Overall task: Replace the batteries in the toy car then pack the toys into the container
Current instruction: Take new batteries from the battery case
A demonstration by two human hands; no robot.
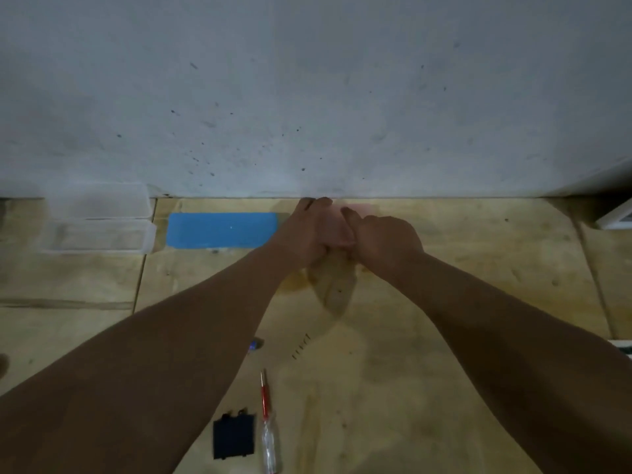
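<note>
Toy car parts are lying at the bottom centre of the frame: 1 black battery cover point(234, 436) is resting flat on the plywood floor point(427, 388), just left of 1 screwdriver point(268, 429) with a red shaft and clear handle. A row of about 5 tiny dark screws point(301, 347) is sitting above them, and 1 small blue object point(253, 345), too blurred to identify, is peeking out beside the left forearm. 2 bare arms are reaching toward the centre, where the left hand point(314, 230) and right hand point(386, 239) are pressing together, fingers curled closed; what they are holding cannot be told. 1 clear plastic container point(99, 217) is sitting at the left edge, near 1 blue rectangle point(222, 230) on the floor, below the grey wall point(307, 97).
</note>
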